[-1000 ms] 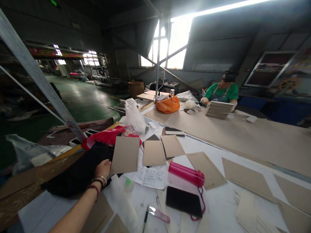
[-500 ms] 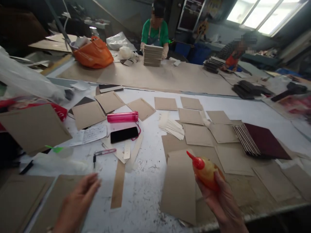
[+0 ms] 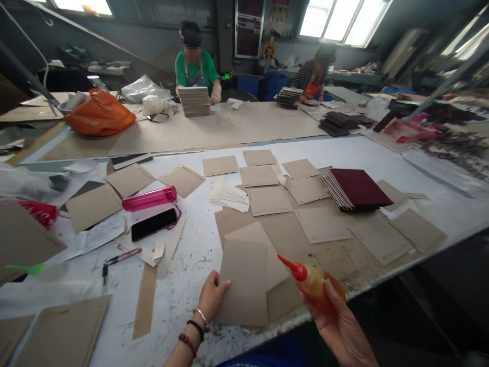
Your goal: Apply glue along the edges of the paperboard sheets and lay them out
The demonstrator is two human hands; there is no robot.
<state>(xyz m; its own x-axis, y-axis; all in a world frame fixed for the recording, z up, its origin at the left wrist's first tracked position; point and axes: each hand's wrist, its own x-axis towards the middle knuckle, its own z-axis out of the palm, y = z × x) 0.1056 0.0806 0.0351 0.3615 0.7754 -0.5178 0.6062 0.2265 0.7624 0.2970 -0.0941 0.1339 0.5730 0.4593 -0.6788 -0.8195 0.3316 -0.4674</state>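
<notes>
My right hand (image 3: 336,321) is wrapped round a squeeze glue bottle (image 3: 320,290) with a red nozzle and amber contents. The nozzle points up and to the left, above the table's front edge. My left hand (image 3: 214,294), with bracelets at the wrist, holds the left edge of a grey-brown cardboard sheet (image 3: 244,283). Its thumb rests on top of the sheet, and the fingers are partly hidden at the edge. Under that sheet lies another cardboard piece (image 3: 273,257), set at an angle.
Several cardboard pieces (image 3: 269,200) spread across the white table, with a stack of maroon covers (image 3: 359,188) to the right. Left lie a pink bottle (image 3: 150,199), a phone (image 3: 154,225), a pen (image 3: 124,256) and paper strips (image 3: 229,196). Two people work at the table beyond.
My left hand has moved right, from above the table onto the cardboard sheet's left edge. My right hand still holds the glue bottle, now slightly lower in view. The view has swung right.
</notes>
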